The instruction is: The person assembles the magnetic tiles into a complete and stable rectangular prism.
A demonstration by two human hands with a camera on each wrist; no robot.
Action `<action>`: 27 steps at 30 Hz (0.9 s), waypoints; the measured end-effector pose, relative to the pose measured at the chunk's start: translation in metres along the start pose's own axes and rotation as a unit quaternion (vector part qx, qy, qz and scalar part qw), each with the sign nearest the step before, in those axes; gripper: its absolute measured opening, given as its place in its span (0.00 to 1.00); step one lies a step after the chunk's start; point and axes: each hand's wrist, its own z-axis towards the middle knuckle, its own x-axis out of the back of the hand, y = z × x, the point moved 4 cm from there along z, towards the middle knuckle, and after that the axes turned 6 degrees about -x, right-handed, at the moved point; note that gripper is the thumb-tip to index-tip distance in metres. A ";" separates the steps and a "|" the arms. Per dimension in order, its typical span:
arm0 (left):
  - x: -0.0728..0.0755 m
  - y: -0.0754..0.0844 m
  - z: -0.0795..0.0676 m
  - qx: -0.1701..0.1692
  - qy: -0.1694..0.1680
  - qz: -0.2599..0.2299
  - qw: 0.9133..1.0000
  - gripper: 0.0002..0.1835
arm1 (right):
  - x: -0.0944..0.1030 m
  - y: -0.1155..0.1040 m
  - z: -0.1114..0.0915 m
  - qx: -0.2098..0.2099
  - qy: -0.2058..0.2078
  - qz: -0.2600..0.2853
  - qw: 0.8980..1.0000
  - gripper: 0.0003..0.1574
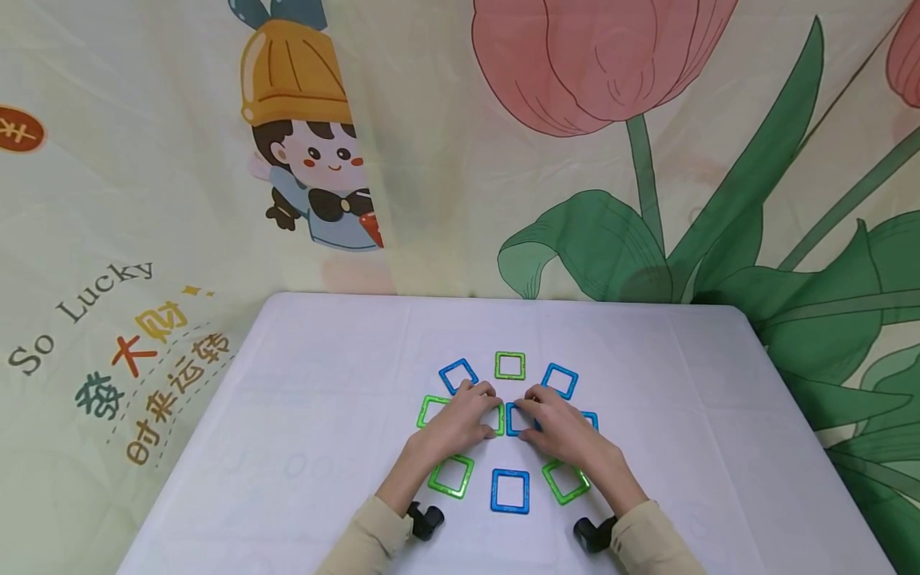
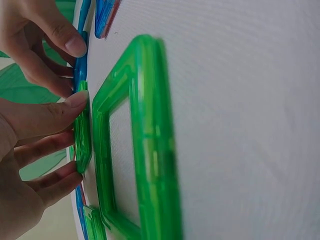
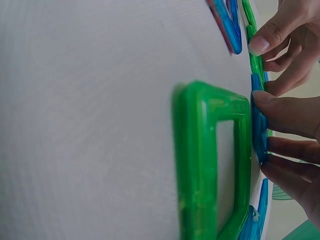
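A green frame [image 1: 501, 420] is pinched by the left hand [image 1: 463, 417], and a blue frame [image 1: 509, 420] is pinched likewise by the right hand [image 1: 562, 423]. Both are held side by side on the white table [image 1: 302, 399], among other square frames [image 1: 510, 509].

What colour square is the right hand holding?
Blue; the square shows best in the right wrist view.

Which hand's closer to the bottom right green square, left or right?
Right. The right hand is just beyond the bottom right green square, holding the inner blue square; the left hand is farther off, up and left, holding the inner green square.
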 end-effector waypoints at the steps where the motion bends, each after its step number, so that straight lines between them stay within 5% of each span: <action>1: 0.000 0.000 0.000 -0.001 0.001 0.000 1.000 0.24 | 0.000 0.000 0.000 0.003 0.001 0.000 1.000 0.31; 20: 0.001 -0.001 -0.006 -0.013 0.007 0.028 1.000 0.26 | -0.003 -0.004 0.001 -0.007 -0.002 -0.001 1.000 0.32; 27: 0.008 -0.001 -0.014 -0.046 0.042 0.062 0.996 0.26 | -0.003 -0.006 0.001 -0.009 0.001 -0.009 1.000 0.32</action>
